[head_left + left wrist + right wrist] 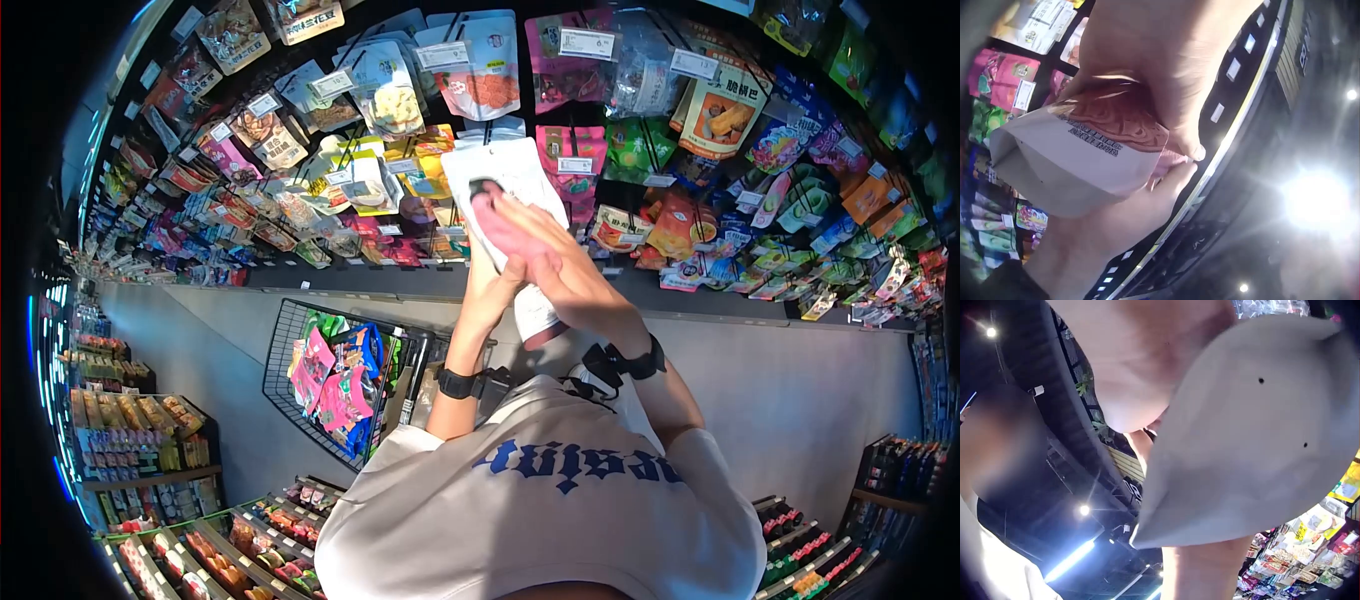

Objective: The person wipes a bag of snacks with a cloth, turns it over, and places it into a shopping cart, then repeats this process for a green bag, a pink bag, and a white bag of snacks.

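Observation:
A white snack pouch (485, 162) with a pink-red printed part is held up in front of the chest, both hands on it. My left hand (492, 285) grips its left side, the thumb lying on the near face. Over the front of the pouch lies my right hand (560, 268), fingers stretched along it and thumb close to the left thumb. In the left wrist view the pouch (1066, 169) shows its white bottom and small dark print, with a hand at either side. From the right wrist, its plain underside (1254, 456) with two small holes fills much of the view.
A wall rack of hanging snack bags (470, 75) with price tags (587, 43) curves ahead. On the left stands a black wire shopping cart (285, 375) holding several bright bags (345, 400). Low shelves (215, 545) stand behind the person, on the grey floor (790, 365).

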`<state>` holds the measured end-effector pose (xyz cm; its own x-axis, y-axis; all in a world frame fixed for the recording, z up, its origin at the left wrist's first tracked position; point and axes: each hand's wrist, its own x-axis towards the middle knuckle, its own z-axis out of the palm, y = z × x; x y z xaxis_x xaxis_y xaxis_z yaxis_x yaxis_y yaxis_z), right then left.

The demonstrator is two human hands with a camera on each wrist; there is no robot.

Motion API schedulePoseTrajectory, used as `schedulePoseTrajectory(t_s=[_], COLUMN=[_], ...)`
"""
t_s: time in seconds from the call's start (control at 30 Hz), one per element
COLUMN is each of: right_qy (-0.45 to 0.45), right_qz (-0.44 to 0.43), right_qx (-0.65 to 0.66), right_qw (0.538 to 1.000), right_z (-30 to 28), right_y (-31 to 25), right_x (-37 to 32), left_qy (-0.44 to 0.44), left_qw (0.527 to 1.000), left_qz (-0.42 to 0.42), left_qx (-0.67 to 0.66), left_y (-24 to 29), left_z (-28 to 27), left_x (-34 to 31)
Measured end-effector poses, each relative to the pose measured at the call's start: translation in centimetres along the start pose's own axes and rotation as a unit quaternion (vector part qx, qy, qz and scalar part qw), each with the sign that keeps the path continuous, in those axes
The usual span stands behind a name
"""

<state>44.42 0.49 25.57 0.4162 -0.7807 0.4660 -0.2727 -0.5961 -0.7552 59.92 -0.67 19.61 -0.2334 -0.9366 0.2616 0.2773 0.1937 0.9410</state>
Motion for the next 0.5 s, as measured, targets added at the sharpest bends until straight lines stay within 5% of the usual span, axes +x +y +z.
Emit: schedulePoseTrajectory(t_s=[0.07, 0.33, 0.4, 0.47, 0.5], right_qy=[-0.045, 0.118, 0.171, 0.198, 0.191], right_qz=[-0.004, -0.005, 0.020, 0.031, 0.074], right_qx=[-0.011, -0.004, -0.130, -0.108, 0.026], right_qw=[0.999, 0.993, 0.976, 0.974, 0.978], right_z=[0.4, 0.0, -1.3, -1.7, -1.8], right_y=[-0.4, -0.1, 1.5, 4.7, 4.4], right_x=[-0.4, 0.3, 0.9, 0.4, 0.2], left_qy=[0.021, -0.139, -0.128, -0.122, -0.097], left_qw=[0.999, 0.989, 0.989, 0.990, 0.992], left_qz=[-0.025, -0.044, -0.070, -0.063, -0.066], left_qx=[-0.027, -0.038, -0.002, -0.037, -0.052], left_y=[-0.7, -0.2, 1.6, 2.7, 2.9], left_z=[-0.9, -0.1, 0.6, 0.8, 0.7], left_x=[0.2, 0.2, -0.5, -0.5, -0.5])
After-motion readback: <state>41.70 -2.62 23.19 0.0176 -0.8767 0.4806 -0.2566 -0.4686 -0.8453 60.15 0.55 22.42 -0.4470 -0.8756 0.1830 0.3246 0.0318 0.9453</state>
